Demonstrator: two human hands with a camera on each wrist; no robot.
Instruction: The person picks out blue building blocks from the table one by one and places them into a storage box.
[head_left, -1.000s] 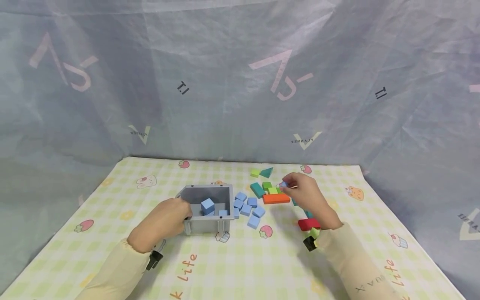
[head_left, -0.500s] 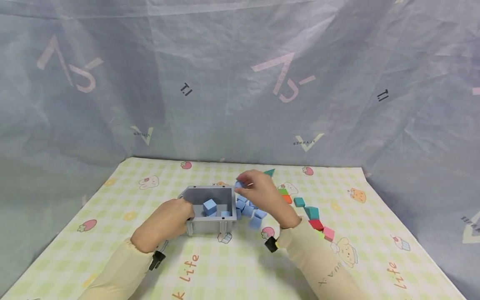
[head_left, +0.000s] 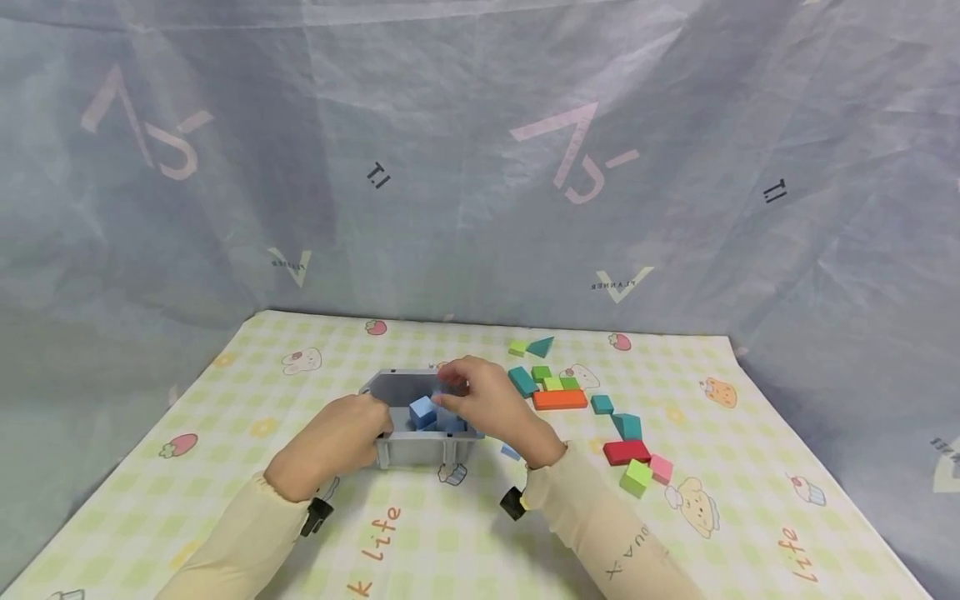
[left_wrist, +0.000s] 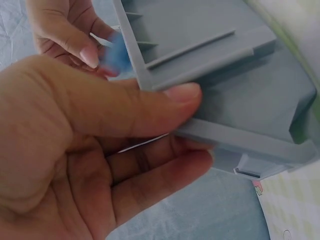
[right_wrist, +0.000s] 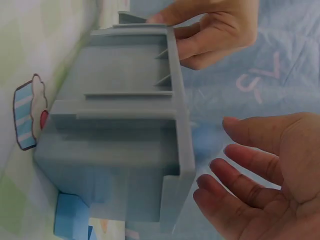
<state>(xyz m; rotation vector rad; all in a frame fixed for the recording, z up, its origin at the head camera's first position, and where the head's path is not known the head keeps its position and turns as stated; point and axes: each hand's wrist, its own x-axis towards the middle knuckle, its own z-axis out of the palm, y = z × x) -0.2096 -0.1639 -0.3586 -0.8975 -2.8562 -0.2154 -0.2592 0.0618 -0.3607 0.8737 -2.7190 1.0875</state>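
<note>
My left hand (head_left: 337, 433) pinches the left rim of a grey plastic bin (head_left: 420, 452), its thumb on one face and fingers on the other in the left wrist view. Over the bin's opening is my right hand (head_left: 495, 404), fingers spread apart in the right wrist view. A blurred blue block (right_wrist: 204, 142) shows just off its fingertips, at the bin's rim. Inside the bin lies a blue cube (head_left: 422, 412) with other blue blocks partly hidden. Right of the bin, a blue block (head_left: 511, 451) on the table peeks out from under my right wrist; the forearm and hand hide others.
Coloured blocks lie to the right: an orange bar (head_left: 560, 400), a teal block (head_left: 522, 382), a red bar (head_left: 626, 452), a pink cube (head_left: 661, 468) and a lime cube (head_left: 636, 477). A teal triangle (head_left: 542, 347) lies farther back. A grey curtain (head_left: 480, 167) hangs behind the table.
My right hand has carried a blue block leftward from the coloured blocks to over the bin, and its fingers have parted from it. The left hand has stayed on the rim.
</note>
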